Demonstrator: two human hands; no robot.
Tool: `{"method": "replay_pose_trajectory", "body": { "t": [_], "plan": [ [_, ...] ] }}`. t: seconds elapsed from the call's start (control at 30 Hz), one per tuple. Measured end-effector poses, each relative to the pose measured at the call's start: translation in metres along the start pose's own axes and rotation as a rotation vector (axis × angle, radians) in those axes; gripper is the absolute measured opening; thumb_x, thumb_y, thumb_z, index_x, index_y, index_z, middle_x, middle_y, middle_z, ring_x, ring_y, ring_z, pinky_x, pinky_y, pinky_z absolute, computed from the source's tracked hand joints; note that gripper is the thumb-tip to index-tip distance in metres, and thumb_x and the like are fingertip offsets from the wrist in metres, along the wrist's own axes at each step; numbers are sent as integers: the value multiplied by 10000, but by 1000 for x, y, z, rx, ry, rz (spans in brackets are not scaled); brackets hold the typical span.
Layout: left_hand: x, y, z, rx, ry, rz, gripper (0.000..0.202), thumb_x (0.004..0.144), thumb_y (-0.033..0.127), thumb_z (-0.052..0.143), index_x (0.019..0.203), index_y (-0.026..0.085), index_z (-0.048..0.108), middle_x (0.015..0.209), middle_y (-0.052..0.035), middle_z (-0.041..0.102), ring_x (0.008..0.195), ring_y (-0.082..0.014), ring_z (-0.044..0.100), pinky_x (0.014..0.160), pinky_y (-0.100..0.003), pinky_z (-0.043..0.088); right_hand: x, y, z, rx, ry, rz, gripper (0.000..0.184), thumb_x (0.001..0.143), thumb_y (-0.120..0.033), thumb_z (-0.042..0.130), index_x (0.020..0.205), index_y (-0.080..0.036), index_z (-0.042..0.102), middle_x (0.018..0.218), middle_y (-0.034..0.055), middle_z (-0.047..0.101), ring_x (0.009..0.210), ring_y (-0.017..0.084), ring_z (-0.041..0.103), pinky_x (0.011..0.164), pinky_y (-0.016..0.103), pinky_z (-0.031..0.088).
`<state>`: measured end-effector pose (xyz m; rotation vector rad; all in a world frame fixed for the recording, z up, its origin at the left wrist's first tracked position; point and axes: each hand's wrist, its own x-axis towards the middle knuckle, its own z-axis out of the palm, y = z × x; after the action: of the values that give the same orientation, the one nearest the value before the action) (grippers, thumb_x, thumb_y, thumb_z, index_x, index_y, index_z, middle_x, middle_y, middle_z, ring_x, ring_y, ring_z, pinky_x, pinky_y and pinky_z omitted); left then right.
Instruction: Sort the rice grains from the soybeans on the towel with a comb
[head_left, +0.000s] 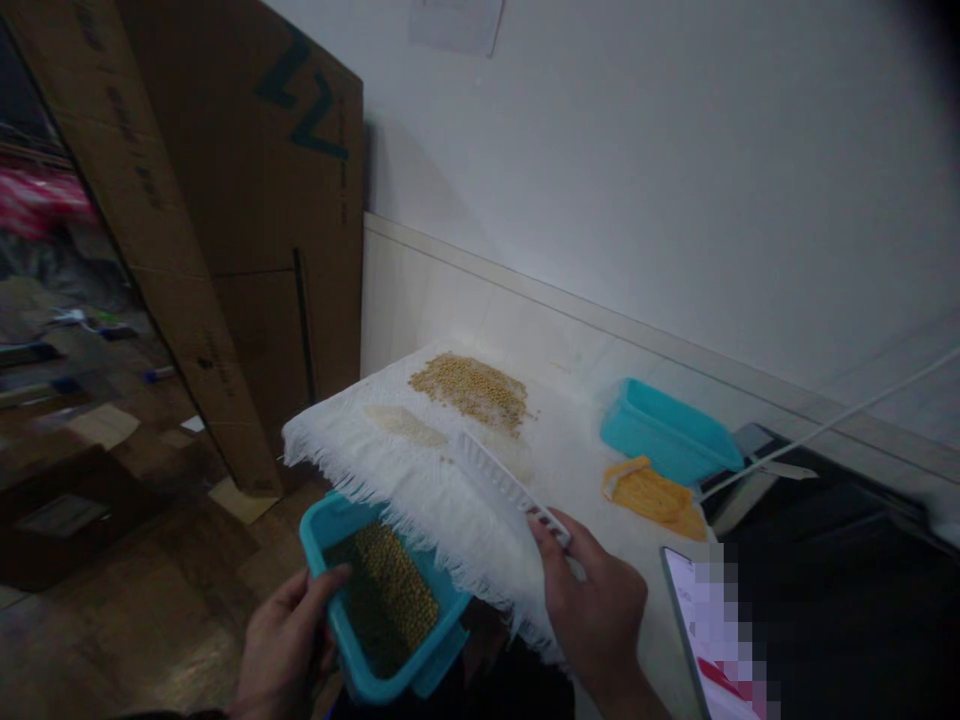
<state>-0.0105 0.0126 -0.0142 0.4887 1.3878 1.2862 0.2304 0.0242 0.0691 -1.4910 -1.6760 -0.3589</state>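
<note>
By the left hand [289,630], the blue tub [319,530] of beans [401,580] is gripped at its rim, near the fringed edge of the white cloth [439,505]; by the right hand [592,590], a white slotted piece [510,490] is held. The tub is best kept level, the piece low. Bare cloth is found along the fringe; rightwards, room is limited by the phone [681,590]

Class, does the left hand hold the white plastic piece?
No, the left hand holds the blue box, while the right hand holds the white plastic piece.
</note>
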Motion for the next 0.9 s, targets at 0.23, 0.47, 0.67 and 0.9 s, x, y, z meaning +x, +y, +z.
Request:
{"method": "replay_pose_trajectory", "body": {
  "t": [0.23,0.47,0.67,0.9],
  "plan": [
    [-2,4,4,9,33,8,331,609,464,703,529,194,528,269,96,392,226,-56,296,260,-162,202,12,24,17,41,-13,-24,219,875,-304,543,923,-162,701,784,45,747,630,165,706,586,209,497],
    [1,0,2,-5,19,5,334,620,477,708,571,188,546,275,100,397,227,-52,293,259,-153,193,11,21,15,71,-16,-19,193,868,-291,562,922,-165,697,777,39,745,636,157,703,596,204,491],
    [5,-6,-1,-39,0,-11,339,634,476,705,561,192,534,263,96,395,221,-63,289,257,-167,199,8,19,14,29,-17,-8,207,869,-313,556,916,-176,705,749,28,744,618,165,704,563,212,481],
    [3,-4,-2,-7,17,16,348,641,486,700,568,186,539,282,96,407,235,-56,305,268,-156,200,6,26,13,47,-35,-6,216,875,-311,543,918,-175,705,777,33,747,638,161,705,606,208,500]
  ]
}}
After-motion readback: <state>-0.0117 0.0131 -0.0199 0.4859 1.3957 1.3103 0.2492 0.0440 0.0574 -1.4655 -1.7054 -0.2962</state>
